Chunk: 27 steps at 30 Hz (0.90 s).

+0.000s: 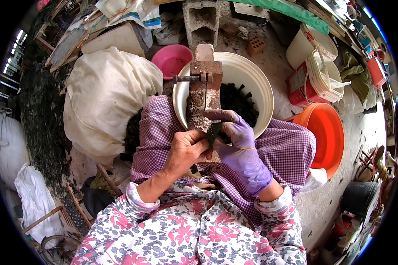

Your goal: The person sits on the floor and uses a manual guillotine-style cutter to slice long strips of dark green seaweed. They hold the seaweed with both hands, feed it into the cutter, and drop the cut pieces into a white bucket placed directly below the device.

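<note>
Between my fingers is a dark green strip, perhaps seaweed. My bare left hand pinches its near side with thumb and forefinger. My right hand, in a purple glove with a rubber band at the wrist, grips the other side, its forefinger reaching over a rusty metal clamp block. A bolt sticks out to the left of this block, and a thin upright blade seems set along its top. Behind and beneath stands a white bucket with many short dark green pieces inside.
A large cream cloth sack bulges at my left, with a pink basin behind it. To the right stand an orange bucket and a red-and-white pail. A hollow concrete block and a perforated brick lie ahead.
</note>
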{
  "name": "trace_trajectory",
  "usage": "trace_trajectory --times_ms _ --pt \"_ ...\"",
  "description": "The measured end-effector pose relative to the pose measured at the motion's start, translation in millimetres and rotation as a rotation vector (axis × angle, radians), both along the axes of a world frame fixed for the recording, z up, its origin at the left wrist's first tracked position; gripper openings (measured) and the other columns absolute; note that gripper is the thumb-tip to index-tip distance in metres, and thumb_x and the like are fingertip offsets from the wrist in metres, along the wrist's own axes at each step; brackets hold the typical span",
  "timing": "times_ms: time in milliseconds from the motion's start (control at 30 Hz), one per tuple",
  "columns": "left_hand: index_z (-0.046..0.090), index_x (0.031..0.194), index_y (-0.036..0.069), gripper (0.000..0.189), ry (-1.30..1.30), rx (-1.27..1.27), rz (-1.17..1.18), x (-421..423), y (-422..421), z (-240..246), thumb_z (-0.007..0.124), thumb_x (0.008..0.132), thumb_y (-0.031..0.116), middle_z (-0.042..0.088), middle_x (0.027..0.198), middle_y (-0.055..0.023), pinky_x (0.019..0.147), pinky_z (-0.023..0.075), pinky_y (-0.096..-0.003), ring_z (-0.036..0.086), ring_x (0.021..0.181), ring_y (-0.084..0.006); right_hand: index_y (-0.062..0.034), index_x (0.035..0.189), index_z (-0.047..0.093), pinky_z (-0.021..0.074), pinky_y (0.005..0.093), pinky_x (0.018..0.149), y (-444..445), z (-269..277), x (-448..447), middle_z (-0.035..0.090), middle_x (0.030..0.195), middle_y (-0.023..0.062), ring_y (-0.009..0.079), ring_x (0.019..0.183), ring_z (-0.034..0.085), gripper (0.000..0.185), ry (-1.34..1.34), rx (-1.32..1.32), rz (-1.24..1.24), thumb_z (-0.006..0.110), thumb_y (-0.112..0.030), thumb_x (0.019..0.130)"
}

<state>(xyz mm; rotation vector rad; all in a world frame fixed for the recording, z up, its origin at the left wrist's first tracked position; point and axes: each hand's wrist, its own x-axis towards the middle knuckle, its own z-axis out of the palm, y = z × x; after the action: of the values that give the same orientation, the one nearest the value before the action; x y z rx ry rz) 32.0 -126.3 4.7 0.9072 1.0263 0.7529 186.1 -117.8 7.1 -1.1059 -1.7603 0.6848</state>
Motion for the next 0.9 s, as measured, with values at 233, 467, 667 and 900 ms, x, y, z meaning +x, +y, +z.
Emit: trace_trajectory --times_ms 233,467,667,900 --pt "0.060 0.107 -0.001 0.028 0.308 1.122 -0.143 -9.3 12.0 16.5 0.059 0.079 -0.005 0.060 0.072 -0.0048 0.052 0.0448 -0.0193 0.053 0.061 -0.0050 0.0061 0.082 0.057 0.0464 0.0235 0.070 -4.7 14.1 13.0 0.054 0.112 0.0142 0.0143 0.085 0.056 0.017 0.388 -0.448 0.253 0.045 0.010 0.070" --pt "0.064 0.102 0.002 0.019 -0.219 0.188 0.167 4.1 -0.9 6.8 0.057 0.087 0.012 0.059 0.070 0.0010 0.041 0.0350 -0.0161 0.048 0.053 -0.0026 0.0087 0.088 0.064 0.0461 0.0253 0.084 -7.0 35.7 7.0 0.051 0.122 0.0154 0.0184 0.103 0.054 0.016 0.977 -0.714 0.135 0.054 0.003 0.077" --pt "0.060 0.078 0.000 0.028 -0.120 -0.026 0.114 -15.4 -19.7 -1.7 0.052 0.091 0.024 0.047 0.047 -0.0026 0.034 0.0216 -0.0190 0.036 0.037 -0.0049 0.0139 0.100 0.057 0.0476 0.0272 0.086 -7.9 30.4 1.4 0.052 0.120 0.0171 0.0186 0.098 0.057 0.023 1.159 -0.862 0.129 0.051 0.007 0.078" --pt "0.065 0.095 -0.005 0.019 -0.143 -0.029 -0.071 -52.5 -40.4 -0.8 0.061 0.085 0.011 0.053 0.052 -0.0017 0.036 0.0291 -0.0196 0.040 0.039 -0.0057 0.0074 0.091 0.061 0.0516 0.0260 0.081 -13.7 28.8 21.9 0.060 0.108 0.0189 0.0182 0.089 0.062 0.013 1.062 -0.917 0.031 0.057 0.000 0.081"
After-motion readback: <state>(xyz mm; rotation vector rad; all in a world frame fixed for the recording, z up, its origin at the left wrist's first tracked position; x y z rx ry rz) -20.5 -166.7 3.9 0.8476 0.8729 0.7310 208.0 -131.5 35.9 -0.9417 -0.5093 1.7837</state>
